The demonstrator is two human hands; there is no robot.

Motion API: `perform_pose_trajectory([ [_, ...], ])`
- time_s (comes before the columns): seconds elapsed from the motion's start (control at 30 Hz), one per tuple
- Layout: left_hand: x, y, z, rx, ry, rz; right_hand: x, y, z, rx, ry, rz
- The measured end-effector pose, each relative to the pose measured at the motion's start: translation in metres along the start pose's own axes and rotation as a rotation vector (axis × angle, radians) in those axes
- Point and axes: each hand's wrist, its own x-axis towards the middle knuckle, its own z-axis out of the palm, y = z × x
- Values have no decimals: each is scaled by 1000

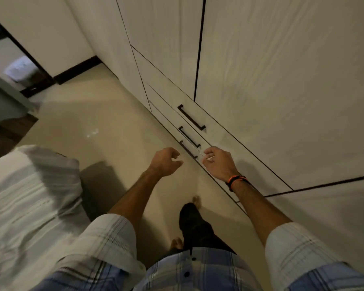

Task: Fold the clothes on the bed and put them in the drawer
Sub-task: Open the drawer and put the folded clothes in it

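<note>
A white wardrobe fills the right side, with three closed drawers low down, each with a dark bar handle: top [191,117], middle [189,137], bottom [188,149]. My left hand [166,161] hangs in the air just left of the bottom handle, fingers loosely curled, holding nothing. My right hand [218,162], an orange-and-black band on its wrist, hovers just right of that handle with loosely curled fingers and holds nothing that I can make out. The bed [27,198] with a pale striped sheet lies at the lower left. No clothes show on it.
Beige tiled floor [105,114] runs between the bed and the wardrobe. My bare feet and dark trousers [194,223] are below my hands. An open doorway [13,66] with a dark frame is at the far left, and tall closed wardrobe doors [282,70] rise above the drawers.
</note>
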Motion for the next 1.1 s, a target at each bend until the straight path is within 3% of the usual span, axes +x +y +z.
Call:
perform_pose_trajectory([
  [0.17,30,7,-14,40,-29,33,34,-7,5,4,-19,37],
  [0.3,99,11,-39,161,-84,45,103,-23,17,-91,-77,65],
  [0.47,140,17,-43,305,-126,150,129,-36,25,-253,-136,41],
  [0.57,223,20,-42,507,-183,289,190,-30,51,-309,-90,120],
  [0.63,232,27,-47,628,-144,357,197,-34,51,-365,-95,101],
  [0.77,304,14,-26,819,-270,532,240,-14,94,-461,-64,233],
  [1.1,348,1,-14,858,-347,628,264,-4,118,-396,26,393],
])
